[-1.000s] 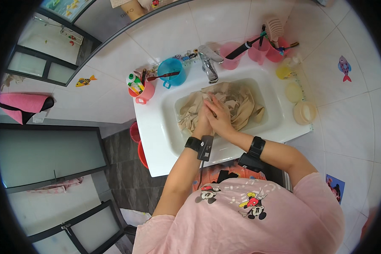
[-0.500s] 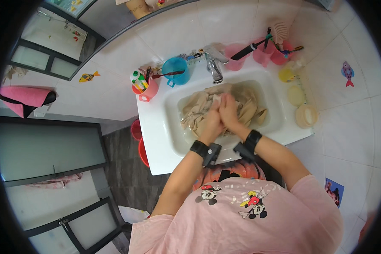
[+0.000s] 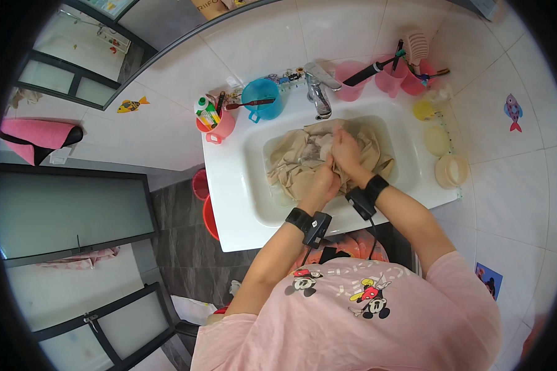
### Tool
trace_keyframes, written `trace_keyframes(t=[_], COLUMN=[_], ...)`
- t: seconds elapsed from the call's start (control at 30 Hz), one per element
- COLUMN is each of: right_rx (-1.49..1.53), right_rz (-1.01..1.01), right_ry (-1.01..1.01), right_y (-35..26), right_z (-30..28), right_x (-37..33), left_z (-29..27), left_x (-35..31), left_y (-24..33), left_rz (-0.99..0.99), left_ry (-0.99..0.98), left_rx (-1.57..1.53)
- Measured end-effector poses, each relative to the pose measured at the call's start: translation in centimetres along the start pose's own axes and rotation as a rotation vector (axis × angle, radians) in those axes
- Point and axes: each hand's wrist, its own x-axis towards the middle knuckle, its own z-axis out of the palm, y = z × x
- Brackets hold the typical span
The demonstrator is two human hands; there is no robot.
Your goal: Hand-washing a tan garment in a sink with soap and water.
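White glossy rectangular washbasin (image 3: 221, 191): fills the middle of the view, its sunken bowl holding shallow water; the clock positions below are read from its centre, with 12 at the top of the view.
Beige crumpled fabric cloth (image 3: 291, 164): in the middle of the bowl, wet and bunched in loose folds, partly in the water.
Red rounded plastic tub (image 3: 210, 217): at 8 o'clock, low beside the washbasin, which partly hides it.
Bare left hand (image 3: 325, 183): at 6 o'clock on the cloth, fingers curled inward; whether its grip grasps a fold is not shown.
Bare right hand (image 3: 348, 153): at 1 o'clock from the left hand and just beside it, over the cloth, fingers bent; its grip cannot be told either.
Silver metal tap (image 3: 319, 93): at 12 o'clock, spout toward the bowl.
Blue round plastic cup (image 3: 267, 113): between 10 and 11 o'clock, on the rim.
Pink translucent plastic cups (image 3: 390, 83): three in a row, from just past 12 to nearly 2 o'clock.
Cream round jar (image 3: 450, 171): at 3 o'clock, on the rim.
Dark red slim toothbrush (image 3: 254, 103): laid across the blue cup.
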Motion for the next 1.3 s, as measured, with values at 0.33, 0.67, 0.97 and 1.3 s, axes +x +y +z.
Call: trace_keyframes(t=[0.33,0.67,0.97,1.3], right_rx=[-0.024,-0.780,-0.831,-0.279], right_rz=[-0.020,-0.435,-0.238,-0.450], right_ry=[0.042,-0.444,-0.685,-0.791], right_y=[3.8,12.3,14.0,9.9], right_z=[-1.4,-2.2,-0.4,-5.1], right_x=[3.3,1.2,4.3,7.2], left_z=[2.6,-9.9,-9.4,1.3], left_x=[-1.9,6.1,7.8,0.0], left_y=[2.1,-3.9,-1.9,5.0], left_rz=[0.005,0.407,-0.050,0.412], left_ry=[0.103,0.379,0.145,0.594], left_rx=[0.100,1.978,2.356,1.124])
